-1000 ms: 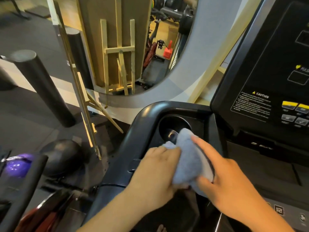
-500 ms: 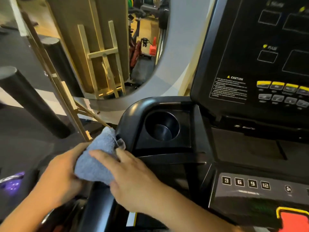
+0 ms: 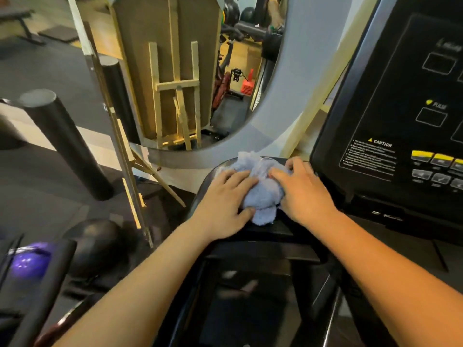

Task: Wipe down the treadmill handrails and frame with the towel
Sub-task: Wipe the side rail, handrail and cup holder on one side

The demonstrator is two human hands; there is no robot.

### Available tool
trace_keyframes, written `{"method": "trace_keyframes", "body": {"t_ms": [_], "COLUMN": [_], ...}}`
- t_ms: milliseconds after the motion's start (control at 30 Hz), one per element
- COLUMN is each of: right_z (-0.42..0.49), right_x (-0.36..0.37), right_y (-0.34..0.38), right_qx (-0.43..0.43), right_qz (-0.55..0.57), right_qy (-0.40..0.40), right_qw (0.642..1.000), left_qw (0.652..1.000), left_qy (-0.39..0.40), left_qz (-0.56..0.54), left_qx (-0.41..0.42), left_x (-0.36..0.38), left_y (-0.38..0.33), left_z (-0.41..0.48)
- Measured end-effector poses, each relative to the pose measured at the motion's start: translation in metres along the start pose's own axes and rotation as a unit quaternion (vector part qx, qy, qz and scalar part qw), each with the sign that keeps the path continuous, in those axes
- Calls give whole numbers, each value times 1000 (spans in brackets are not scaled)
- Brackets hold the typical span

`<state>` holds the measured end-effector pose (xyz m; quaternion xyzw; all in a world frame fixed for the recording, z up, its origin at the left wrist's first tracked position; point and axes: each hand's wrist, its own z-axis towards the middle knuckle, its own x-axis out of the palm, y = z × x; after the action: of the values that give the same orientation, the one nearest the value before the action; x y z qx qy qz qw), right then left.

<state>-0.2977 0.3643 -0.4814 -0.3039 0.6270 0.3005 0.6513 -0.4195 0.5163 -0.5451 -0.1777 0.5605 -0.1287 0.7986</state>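
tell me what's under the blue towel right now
The towel sits bunched on the black treadmill frame, at its top corner left of the console, held by the left hand and right hand. The patch directly beneath is covered, so it cannot be seen.

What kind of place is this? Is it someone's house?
Most likely a gym. The left hand and right hand hold a towel on a treadmill beside its console. A mirror shows an exercise bike. A foam roller and purple ball are nearby.
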Motion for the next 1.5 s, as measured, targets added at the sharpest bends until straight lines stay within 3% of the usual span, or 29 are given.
{"method": "trace_keyframes", "body": {"t_ms": [133, 233, 333, 433, 567, 633, 700, 833, 900, 1000, 1100, 1267, 1333, 1367, 1400, 1467, 1500], "right_z": [-3, 7, 25, 30, 30, 30, 26, 11, 15, 32, 51, 52, 47, 46, 46, 48, 48], "right_x": [-7, -9, 9, 30, 14, -11, -28, -26, -23, -19, -7, 11, 13, 11, 6, -13, -23], "right_y": [11, 25, 39, 40, 30, 26, 23, 39, 39, 32, 28, 11, 5, 7, 8, 15, 22], "right_qx": [17, 42, 52, 102, 38, 40, 9, -104, -75, -35, 42, 194, 223, 225, 203, 101, 42], "right_qz": [-14, -13, 62, 173, 136, 99, 71, 165, 183, 176, 313, 541, 569, 553, 491, 213, 47], "right_qy": [75, 120, 139, 201, 266, 267, 208, 183, 190, 221, 252, 296, 273, 261, 245, 232, 205], "right_qw": [997, 992, 987, 959, 954, 958, 976, 964, 962, 959, 915, 763, 743, 759, 811, 944, 977], "left_qw": [993, 979, 967, 971, 974, 977, 981, 984, 985, 967, 951, 949, 951, 950, 949, 947, 947], "left_qy": [-6, -57, -125, -111, -93, -111, -124, -85, -67, -114, -158, -159, -155, -155, -156, -157, -157], "left_qz": [-121, -191, -205, -188, -164, -133, -103, -149, -156, -210, -229, -220, -213, -214, -216, -221, -223], "left_qx": [-3, -34, -82, -103, -125, -126, -108, -43, -41, -83, -131, -158, -163, -165, -167, -170, -169], "left_x": [-11, -13, -11, -13, -13, -14, -15, -13, -12, -13, -16, -16, -14, -14, -14, -14, -14], "left_y": [13, 13, 13, 10, 3, 2, 1, -3, -3, -1, -1, -1, 0, 1, 1, 2, 1], "left_z": [15, 10, 5, 8, 9, 7, 6, 5, 3, -1, -1, 6, 5, 4, 4, 3, 3]}}
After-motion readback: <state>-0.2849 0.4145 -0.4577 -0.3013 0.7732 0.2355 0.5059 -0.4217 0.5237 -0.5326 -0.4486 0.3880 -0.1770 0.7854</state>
